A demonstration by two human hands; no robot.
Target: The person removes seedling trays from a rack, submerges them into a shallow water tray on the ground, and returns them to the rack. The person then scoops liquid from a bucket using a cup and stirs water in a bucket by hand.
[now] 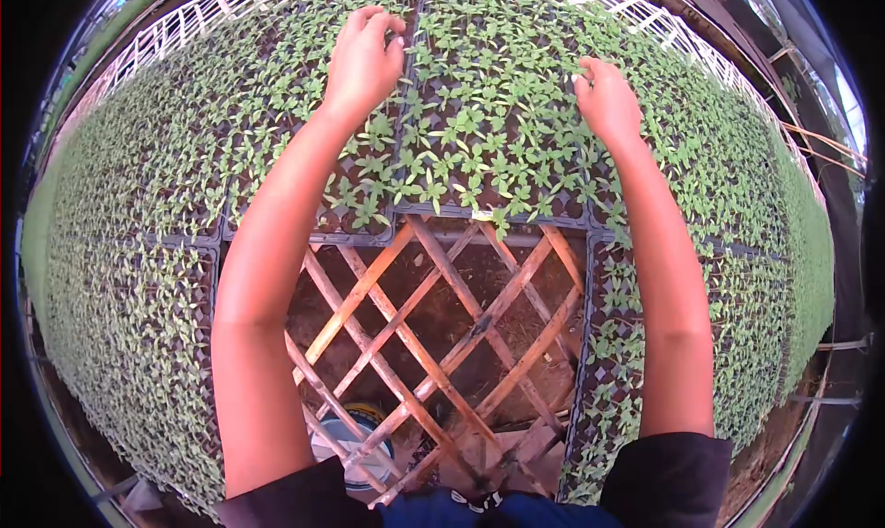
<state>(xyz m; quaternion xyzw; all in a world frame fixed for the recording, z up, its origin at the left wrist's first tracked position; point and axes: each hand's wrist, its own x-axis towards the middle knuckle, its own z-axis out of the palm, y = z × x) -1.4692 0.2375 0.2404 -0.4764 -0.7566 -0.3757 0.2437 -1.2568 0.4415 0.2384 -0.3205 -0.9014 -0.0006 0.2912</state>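
Greenhouse bench [442, 344], wooden lattice bare at near edge. Seedling tray [461, 150] at middle. Left hand [362, 60], right hand [606, 99] curled, gripping tray's far part. Judged light, floppy; seedlings fragile; hold rims.

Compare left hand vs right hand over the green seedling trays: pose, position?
The left hand reaches farther up the black plastic tray of green seedlings, fingers curled down into the leaves; the right hand sits nearer, fingertips just touching plants. Left is over the tray's left side, right over its right edge. Both are bare and hold nothing visible.
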